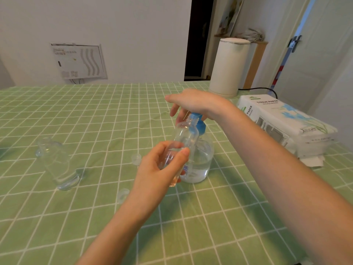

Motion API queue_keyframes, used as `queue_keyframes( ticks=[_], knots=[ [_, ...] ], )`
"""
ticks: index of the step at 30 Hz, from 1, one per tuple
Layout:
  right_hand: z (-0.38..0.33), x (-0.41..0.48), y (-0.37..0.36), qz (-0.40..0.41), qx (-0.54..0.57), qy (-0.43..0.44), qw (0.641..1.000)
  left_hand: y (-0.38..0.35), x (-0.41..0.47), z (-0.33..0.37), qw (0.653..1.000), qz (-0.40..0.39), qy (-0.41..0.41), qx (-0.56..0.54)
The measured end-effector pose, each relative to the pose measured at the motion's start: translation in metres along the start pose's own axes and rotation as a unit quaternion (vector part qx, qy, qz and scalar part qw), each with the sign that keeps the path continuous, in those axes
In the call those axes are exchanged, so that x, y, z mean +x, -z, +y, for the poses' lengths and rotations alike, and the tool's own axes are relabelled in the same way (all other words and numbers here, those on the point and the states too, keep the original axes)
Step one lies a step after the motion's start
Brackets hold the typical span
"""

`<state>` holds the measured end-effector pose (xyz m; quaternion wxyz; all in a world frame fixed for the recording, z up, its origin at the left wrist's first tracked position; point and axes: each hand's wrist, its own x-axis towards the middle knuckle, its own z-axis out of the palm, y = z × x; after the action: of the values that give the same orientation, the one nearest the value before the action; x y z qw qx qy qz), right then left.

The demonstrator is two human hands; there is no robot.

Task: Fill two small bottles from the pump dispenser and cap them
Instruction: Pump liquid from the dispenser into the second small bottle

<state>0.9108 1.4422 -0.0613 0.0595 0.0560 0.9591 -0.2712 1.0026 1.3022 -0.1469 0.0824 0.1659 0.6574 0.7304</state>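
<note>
While your left hand (162, 169) grips one bottle (184, 136), tilted against the dispenser (202, 159) with its mouth just under the blue pump (193, 117), your right hand (193, 102) rests on top of that pump, fingers loosely straight. You look to be on the first fill; how much is in, I cannot tell. The second bottle (57, 163) stands uncapped well left of the dispenser, with a cap (136, 158) and the other cap (123, 195) lying loose between. This fill, the second, and both cappings appear to remain.
</note>
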Motion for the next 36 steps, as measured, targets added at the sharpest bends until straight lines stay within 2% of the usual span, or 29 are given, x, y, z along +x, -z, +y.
queue_keyframes(
  ticks=[13,23,36],
  knots=[
    [0.006,-0.003,-0.012,-0.010,0.016,-0.007,1.000,-0.001,-0.003,-0.004,1.000,-0.004,0.011,0.004],
    [-0.004,-0.003,0.003,-0.017,-0.045,-0.002,0.999,0.000,0.000,-0.002,1.000,-0.008,-0.006,0.005],
    [0.007,0.000,-0.011,-0.027,0.014,-0.005,1.000,0.001,-0.003,-0.006,1.000,-0.008,0.006,0.010]
  ],
)
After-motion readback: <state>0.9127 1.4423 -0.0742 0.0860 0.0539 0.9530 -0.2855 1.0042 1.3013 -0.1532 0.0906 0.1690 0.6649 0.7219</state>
